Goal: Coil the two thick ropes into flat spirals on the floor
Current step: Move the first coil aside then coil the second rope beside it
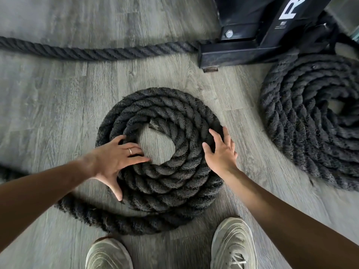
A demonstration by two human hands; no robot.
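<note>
Both arms reach down and forward over the centre rope coil [161, 152], which lies flat on the grey plank floor [48, 98] just ahead of the person's shoes [233, 243]. The left hand [116, 158] presses palm-down on the coil's left side, grip open, fingers splayed toward the bare centre, thumb stretched back to the outer turn. The right hand [221, 152] rests open on the right rim, fingers spread, apparently touching the rope. A second coil [310, 125] sits off right beside a black steel frame [252, 35]; the rope's loose tail [97, 216] curves away left.
</note>
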